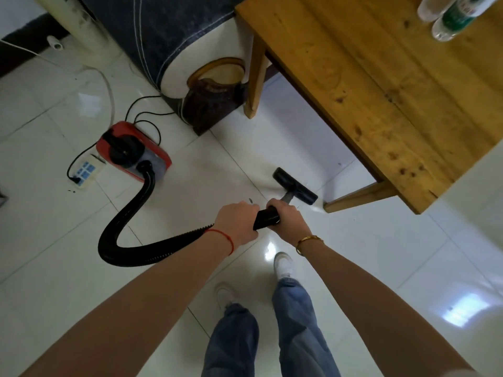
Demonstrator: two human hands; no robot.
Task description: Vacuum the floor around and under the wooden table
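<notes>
Starting at the left, a power strip [86, 171] lies on the tiled floor [381, 254] with a black cord looping to the red vacuum [133, 151], and the ribbed hose [130, 213] curves from it toward the person. Both hands hold the handle [268, 217]: the left hand [236, 223] curls round its rear end, the right hand [288, 223] wraps the front, where the tube runs down to the nozzle [295, 185]. That nozzle sits on the floor just beside the near leg [359, 194] of the table [381, 85], at the edge of the shadowed space under it. Likely risks: a forward push could knock the nozzle into that leg, and a hard tug on the hose could drag the vacuum over the strip — or pull the plug. Under the table looks open between the legs, with a wide stretch of bare tile to the right; two bottles [451, 20] stand on the tabletop's far corner.
</notes>
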